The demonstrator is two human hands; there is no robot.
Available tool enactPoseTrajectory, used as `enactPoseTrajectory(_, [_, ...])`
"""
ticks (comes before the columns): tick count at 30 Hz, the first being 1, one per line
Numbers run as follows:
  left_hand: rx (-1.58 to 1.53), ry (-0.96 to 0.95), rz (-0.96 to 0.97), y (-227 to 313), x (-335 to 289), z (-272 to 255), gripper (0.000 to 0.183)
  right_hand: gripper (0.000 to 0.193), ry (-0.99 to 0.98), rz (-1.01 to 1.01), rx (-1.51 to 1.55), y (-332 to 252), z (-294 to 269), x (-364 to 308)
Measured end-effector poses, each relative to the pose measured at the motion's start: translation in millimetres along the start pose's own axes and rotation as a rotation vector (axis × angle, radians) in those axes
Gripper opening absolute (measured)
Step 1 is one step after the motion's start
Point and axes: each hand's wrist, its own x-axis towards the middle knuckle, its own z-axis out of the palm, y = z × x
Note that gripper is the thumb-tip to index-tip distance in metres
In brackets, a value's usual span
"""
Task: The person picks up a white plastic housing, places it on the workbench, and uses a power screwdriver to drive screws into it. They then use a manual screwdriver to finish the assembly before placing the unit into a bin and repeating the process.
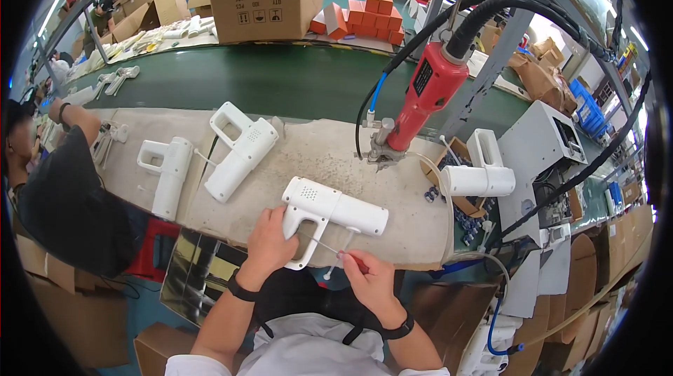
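Left fingers [265, 220] closed on white device [343, 209], right fingers [355, 264] pinched on thin cord [322, 244], near counter edge [419, 262] alongside, open room toward red tool [430, 88]

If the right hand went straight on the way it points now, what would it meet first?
Probably the white handle, ahead and left of the right hand; the depth between them is unclear.

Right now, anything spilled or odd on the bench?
Yes: small dark parts lie loose beside the cardboard box, as if spilled. Rough specks, possibly debris or wear, mar the otherwise smoother board beyond the held white housing.
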Motion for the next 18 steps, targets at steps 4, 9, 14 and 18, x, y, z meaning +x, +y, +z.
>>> enactPoseTrajectory(4, [0.060, -0.022, 0.036, 0.5, 3.2, 0.5, 0.058, 0.014, 0.082, -0.070, -0.086, -11.3, -3.7, -2.0])
enactPoseTrajectory(9, [0.144, -0.067, -0.023, 2.8, 9.2, 0.6, 0.050, 0.014, 0.088, -0.089, -0.054, 2.9, -2.5, -4.2])
enactPoseTrajectory(14, [0.188, -0.085, -0.004, 5.2, 12.7, -1.6, 0.048, 0.014, 0.073, -0.068, -0.001, 6.6, -0.1, -3.1])
enactPoseTrajectory(18, [0.196, -0.148, -0.069, 14.2, 15.7, -7.9, 0.048, 0.015, 0.086, -0.064, -0.003, 9.0, 0.5, -3.0])
